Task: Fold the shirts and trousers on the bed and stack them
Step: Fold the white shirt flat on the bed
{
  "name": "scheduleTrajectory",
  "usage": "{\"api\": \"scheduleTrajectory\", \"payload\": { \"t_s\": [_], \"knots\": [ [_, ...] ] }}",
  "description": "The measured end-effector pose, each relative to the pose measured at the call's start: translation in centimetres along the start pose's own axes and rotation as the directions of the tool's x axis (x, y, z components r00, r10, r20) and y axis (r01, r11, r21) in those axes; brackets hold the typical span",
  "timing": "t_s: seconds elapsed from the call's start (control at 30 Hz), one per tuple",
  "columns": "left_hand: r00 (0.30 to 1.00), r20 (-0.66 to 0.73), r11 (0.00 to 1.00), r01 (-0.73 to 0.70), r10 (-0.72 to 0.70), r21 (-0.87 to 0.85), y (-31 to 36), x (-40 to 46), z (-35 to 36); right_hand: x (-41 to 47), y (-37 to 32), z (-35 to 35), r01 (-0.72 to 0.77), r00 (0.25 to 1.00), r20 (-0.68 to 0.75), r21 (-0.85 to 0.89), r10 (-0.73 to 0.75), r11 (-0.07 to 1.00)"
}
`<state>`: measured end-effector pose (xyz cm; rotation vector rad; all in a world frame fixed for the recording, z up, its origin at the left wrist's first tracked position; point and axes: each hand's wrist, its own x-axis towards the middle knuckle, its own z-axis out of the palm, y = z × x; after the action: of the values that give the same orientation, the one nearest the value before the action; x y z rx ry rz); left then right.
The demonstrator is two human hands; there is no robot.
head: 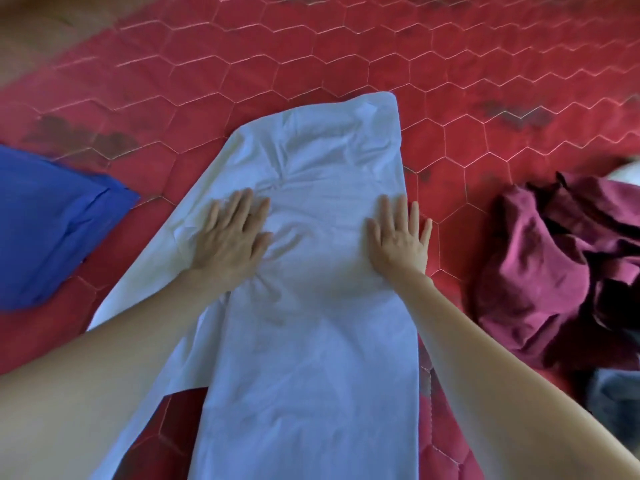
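Observation:
A white garment [311, 161] lies spread lengthwise down the middle of the red quilted bed [346, 53], partly folded, with a flap sticking out on its left side. My left hand [230, 237] presses flat on its left half, fingers straight and spread. My right hand [400, 233] presses flat on its right edge, with the outer fingers reaching onto the quilt. A folded blue garment [52, 220] lies at the left. At the right sits a crumpled maroon garment [540, 258].
A dark grey piece of clothing [616, 400] shows at the lower right, beside the maroon heap. The bed's left edge and a brownish floor [41, 26] appear at the top left. Bare quilt stretches across the far side.

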<state>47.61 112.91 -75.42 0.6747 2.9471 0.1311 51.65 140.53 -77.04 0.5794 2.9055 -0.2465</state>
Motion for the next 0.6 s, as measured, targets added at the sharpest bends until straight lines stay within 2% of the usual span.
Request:
{"api": "scheduleTrajectory", "payload": {
  "t_s": [0.1,0.27,0.37,0.5,0.6],
  "knots": [
    [0.999,0.042,0.999,-0.033,0.033,0.009,-1.4,-2.9,-2.1,-3.2,-1.9,-0.9,0.030,1.000,0.009,-0.029,-0.030,0.999],
    [0.976,0.167,0.989,0.144,-0.139,-0.016,-5.5,-10.5,-3.3,-13.9,-9.8,-0.9,0.256,0.966,-0.089,0.185,-0.243,0.949],
    [0.951,0.213,0.966,0.246,-0.224,-0.081,-7.3,-14.6,-3.0,-19.5,-14.7,0.6,0.345,0.939,-0.099,0.224,-0.331,0.912],
    [0.935,0.151,0.913,0.348,-0.321,-0.212,-7.9,-17.1,-3.1,-24.8,-19.6,3.4,0.348,0.935,-0.029,0.282,-0.354,0.894],
    [0.848,0.202,0.802,0.530,-0.491,-0.275,-8.7,-17.6,-3.5,-27.7,-22.2,4.7,0.297,0.951,0.022,0.203,-0.307,0.933]
  ]
}}
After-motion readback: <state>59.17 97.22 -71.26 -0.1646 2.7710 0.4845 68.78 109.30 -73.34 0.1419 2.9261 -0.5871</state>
